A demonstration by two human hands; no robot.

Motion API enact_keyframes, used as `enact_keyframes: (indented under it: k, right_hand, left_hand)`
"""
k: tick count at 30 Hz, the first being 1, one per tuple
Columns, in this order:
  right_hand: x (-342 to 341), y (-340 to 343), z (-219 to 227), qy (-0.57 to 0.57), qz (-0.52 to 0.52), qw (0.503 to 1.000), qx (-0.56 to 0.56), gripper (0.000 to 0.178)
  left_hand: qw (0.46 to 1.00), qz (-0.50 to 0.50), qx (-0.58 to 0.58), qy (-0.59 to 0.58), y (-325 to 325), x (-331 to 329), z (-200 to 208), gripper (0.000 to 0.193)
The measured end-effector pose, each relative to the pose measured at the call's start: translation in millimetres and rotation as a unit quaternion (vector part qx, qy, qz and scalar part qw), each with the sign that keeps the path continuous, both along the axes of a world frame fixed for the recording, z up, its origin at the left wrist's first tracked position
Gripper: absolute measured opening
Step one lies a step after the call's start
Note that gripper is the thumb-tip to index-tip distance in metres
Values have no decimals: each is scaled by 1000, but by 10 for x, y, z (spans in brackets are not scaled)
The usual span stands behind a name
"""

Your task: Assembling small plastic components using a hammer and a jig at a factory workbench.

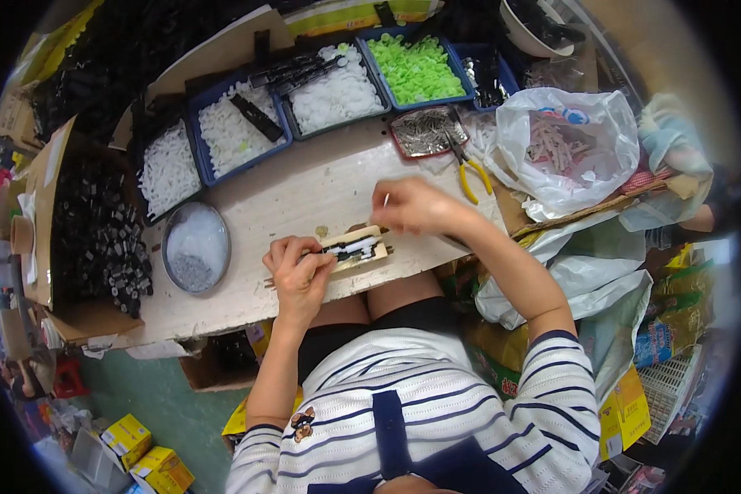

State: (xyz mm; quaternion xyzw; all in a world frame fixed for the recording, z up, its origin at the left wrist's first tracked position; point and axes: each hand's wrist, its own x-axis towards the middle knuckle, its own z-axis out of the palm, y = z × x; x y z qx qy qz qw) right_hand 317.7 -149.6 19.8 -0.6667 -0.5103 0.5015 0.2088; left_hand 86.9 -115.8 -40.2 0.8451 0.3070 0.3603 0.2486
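Note:
At the table's front edge lies a pale, narrow block-like fixture (376, 249) with a black strip-shaped part and a white piece (356, 247) set in it. My left hand (295, 267) is closed at its left end, thumb and fingers pinching the black part there. Just above the right end hovers my right hand (407, 206), fingers drawn together in a pinch; whatever is between them is too small to make out. Yellow-handled pliers (472, 174) rest right of that hand, their jaws on a red-rimmed tray (412, 148) of thin metal pins.
Behind the hands, trays hold white pieces (335, 97), green pieces (414, 70) and white sticks (170, 169). A round metal dish (181, 284) stands left, beside a carton of black parts (78, 305). A plastic bag (519, 181) sits at the right.

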Motion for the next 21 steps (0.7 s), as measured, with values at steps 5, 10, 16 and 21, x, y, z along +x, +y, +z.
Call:
enact_keyframes:
  k: [5,10,16,21]
  right_hand:
    - [1510,429,-168,-429,-263,807,309,13]
    - [2125,560,-132,-568,-362,722,156,26]
    - [2724,491,-344,-389,-379,834,102,44]
    - [2565,433,-237,-210,-382,851,294,34]
  left_hand:
    - [1000,-2,-8,5,-5,10,45,14]
    - [1000,-3,-13,0,-3,7,34,14]
    - [1000,-5,-17,6,-28,-43,32,13]
    - [995,-11,-93,-27,29,-107,73,12]
